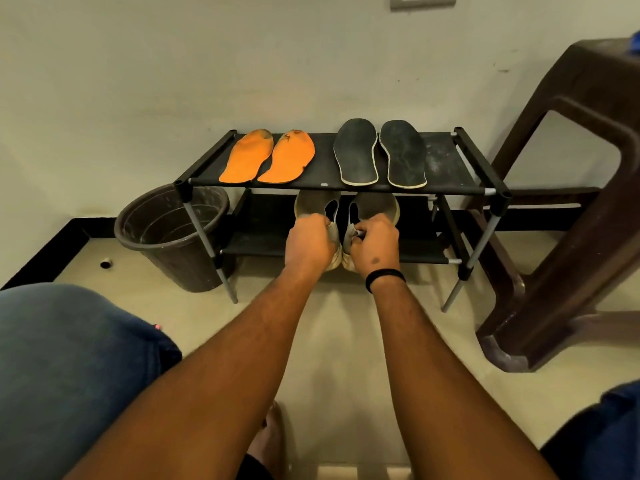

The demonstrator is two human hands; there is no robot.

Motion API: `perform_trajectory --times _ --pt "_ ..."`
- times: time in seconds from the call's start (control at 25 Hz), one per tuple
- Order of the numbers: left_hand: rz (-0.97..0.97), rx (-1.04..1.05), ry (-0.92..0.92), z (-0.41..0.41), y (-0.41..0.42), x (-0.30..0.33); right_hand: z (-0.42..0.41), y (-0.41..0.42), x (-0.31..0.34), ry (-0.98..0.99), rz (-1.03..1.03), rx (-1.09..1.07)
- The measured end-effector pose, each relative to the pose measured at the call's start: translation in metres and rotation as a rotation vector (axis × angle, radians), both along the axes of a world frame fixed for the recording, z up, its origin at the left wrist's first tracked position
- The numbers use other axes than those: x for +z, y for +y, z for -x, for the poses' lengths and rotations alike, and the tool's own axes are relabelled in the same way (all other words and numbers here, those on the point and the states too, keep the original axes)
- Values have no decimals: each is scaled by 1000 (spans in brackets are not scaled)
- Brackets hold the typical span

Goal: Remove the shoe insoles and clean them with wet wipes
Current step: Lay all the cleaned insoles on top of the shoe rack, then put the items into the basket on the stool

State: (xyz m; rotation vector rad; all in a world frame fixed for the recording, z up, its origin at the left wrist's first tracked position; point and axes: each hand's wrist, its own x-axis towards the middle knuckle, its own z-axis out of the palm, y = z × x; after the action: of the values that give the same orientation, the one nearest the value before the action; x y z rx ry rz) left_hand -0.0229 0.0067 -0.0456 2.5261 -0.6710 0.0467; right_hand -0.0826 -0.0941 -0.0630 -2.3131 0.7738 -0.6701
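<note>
Rack (464,188): two fabric shelves on thin tubes, looks light, so we'd expect it to shift if we yank. Bin (166,233) stands just left of it, brown chair (561,209) on the right.

Shoes (375,207): the pair sits on the lower shelf, heels toward us, toes tucked under the top shelf. Soft worn uppers, probably light, and the collars will fold under grip. Best hold is the heel collar, where both hands are now.

Insoles: orange pair (268,157) and black pair (379,152) lie flat on the top shelf, side by side, already out. Thin foam by the look, floppy, low weight, edges frayed on the orange toes. We'd pinch these at the heel end and support the length when wiping.

Left hand (308,242): fingers curled over the left shoe's heel collar, gripping it.

Right hand (374,245): fingers curled at the right shoe's heel, pinching a pale tab or edge there; can't tell if it's collar or insole.

No wipes in view.
</note>
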Motion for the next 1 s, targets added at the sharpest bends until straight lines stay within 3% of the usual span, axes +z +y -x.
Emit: perform_trajectory --times 0.24,0.4,0.6,0.8,1.0 --pt "41 52 6 -27 -18 -2 -18 -19 -2 16 25 13" --pt "11 48 32 -31 -18 -11 -23 -21 -14 14 -73 6" --pt "81 20 -11 -22 -12 -8 -22 -13 -9 -60 -7 -27" --pt "229 -1 -126 -8 6 -6 -19 20 4 -238 -26 -77" --pt "275 138 -135 -2 62 -20 -32 85 12 -247 -74 99"
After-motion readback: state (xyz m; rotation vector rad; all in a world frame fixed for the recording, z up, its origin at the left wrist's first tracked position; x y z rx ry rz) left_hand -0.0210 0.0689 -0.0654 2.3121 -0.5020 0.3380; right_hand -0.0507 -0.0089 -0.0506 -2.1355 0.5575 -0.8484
